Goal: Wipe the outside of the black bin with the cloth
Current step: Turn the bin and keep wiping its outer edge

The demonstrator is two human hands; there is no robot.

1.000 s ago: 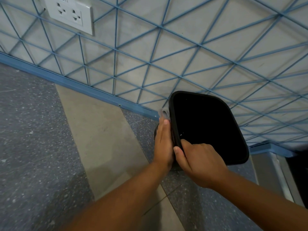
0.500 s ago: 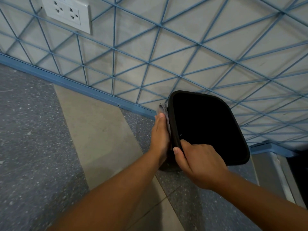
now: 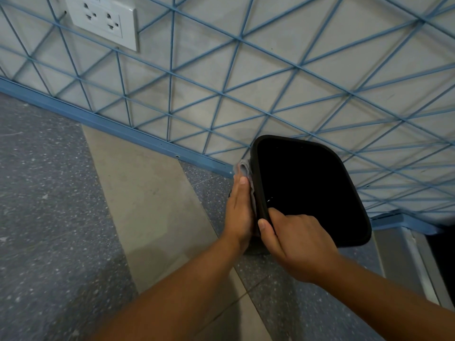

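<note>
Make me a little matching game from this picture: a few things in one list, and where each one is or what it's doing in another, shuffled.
Things:
1. left hand
2. right hand
3. cloth
4. socket

States:
A. on the wall, top left
B. grips the bin's rim
C. lies flat, pressing the cloth to the bin's side
D. between palm and bin, its grey edge showing past the fingertips

Pairs: 1-C, 2-B, 3-D, 4-A
</note>
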